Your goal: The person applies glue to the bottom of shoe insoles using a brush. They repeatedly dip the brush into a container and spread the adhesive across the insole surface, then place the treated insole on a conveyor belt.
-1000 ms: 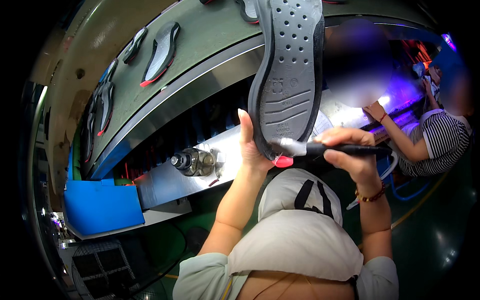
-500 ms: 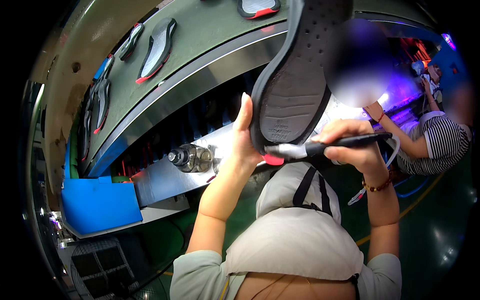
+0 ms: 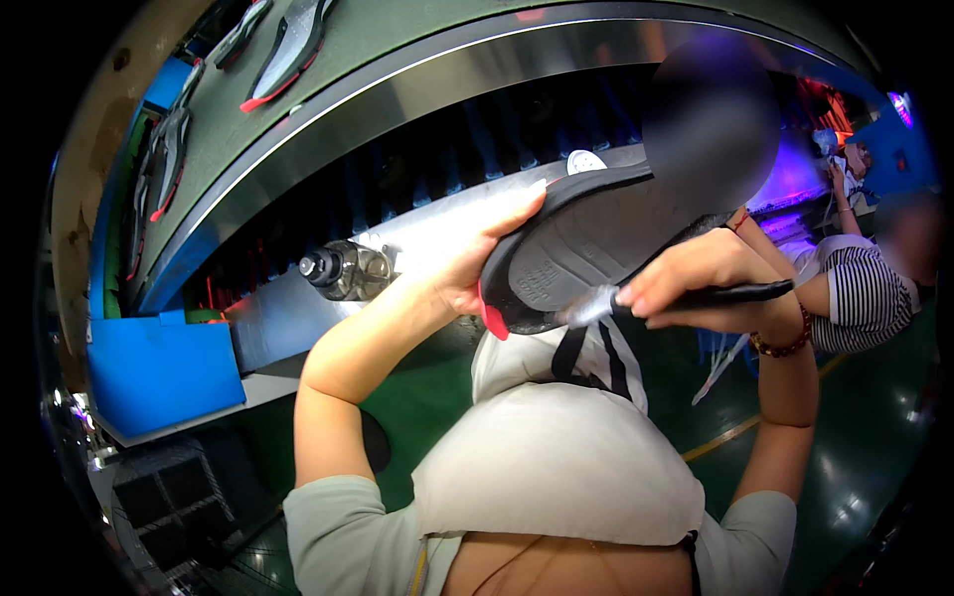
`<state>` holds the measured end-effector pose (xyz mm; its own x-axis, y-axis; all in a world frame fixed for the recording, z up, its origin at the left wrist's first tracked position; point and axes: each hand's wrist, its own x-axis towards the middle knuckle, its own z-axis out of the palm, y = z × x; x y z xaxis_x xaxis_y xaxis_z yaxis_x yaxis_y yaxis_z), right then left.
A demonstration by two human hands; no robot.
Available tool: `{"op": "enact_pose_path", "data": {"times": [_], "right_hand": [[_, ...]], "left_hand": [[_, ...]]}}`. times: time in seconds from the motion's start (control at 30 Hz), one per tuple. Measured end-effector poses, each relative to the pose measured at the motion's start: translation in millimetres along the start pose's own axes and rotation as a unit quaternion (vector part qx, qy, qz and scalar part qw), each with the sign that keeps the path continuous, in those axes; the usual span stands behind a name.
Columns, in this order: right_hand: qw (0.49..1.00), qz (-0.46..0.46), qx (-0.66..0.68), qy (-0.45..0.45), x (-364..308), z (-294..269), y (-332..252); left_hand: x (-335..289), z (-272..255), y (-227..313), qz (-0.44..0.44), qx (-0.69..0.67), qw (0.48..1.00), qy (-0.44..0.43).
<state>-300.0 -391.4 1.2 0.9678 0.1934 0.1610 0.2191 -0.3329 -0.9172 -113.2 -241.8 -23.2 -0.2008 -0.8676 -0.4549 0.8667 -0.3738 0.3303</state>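
Observation:
A dark grey shoe sole (image 3: 571,248) with a red heel edge lies tilted in my left hand (image 3: 475,256). My left fingers go behind it, and the thumb runs along its rim. In my right hand (image 3: 701,278) is a black-handled brush (image 3: 740,294), gripped between thumb and fingers. The pale bristles touch the sole near its heel-end rim. Part of the sole's far end is covered by a blurred patch. Left of my left wrist, a clear bottle with a black cap (image 3: 348,270) rests on the metal shelf.
A green conveyor belt (image 3: 397,25) with several soles, one grey and red-edged (image 3: 288,55), curves across the back. The metal shelf (image 3: 268,333) runs below it, beside a blue box (image 3: 164,377). At right sits a co-worker in a striped sleeve (image 3: 870,288) by purple light.
The sole has swung from nearly upright to a slant, its heel end now lower left. The brush has moved along the heel end to its right side. Soles on the belt sit further left.

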Motion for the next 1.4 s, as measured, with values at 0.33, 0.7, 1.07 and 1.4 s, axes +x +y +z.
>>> {"op": "enact_pose_path", "data": {"times": [0.33,0.7,1.07,1.4], "right_hand": [[0.995,0.007,-0.084,-0.043,-1.2,-3.1,9.0],[0.975,0.036,-0.212,-0.061,12.6,8.5,8.3],[0.986,0.059,-0.149,0.045,22.6,16.8,5.2],[0.975,0.089,-0.124,0.161,21.2,14.6,0.8]], "left_hand": [[-18.8,-20.8,-7.2,-0.050,-0.003,0.996,0.079],[-45.9,-56.8,7.0,-0.046,-0.036,0.994,0.088],[-81.6,-79.6,30.3,-0.036,-0.029,0.992,0.115],[-99.6,-98.0,44.8,-0.010,-0.008,0.992,0.126]]}}
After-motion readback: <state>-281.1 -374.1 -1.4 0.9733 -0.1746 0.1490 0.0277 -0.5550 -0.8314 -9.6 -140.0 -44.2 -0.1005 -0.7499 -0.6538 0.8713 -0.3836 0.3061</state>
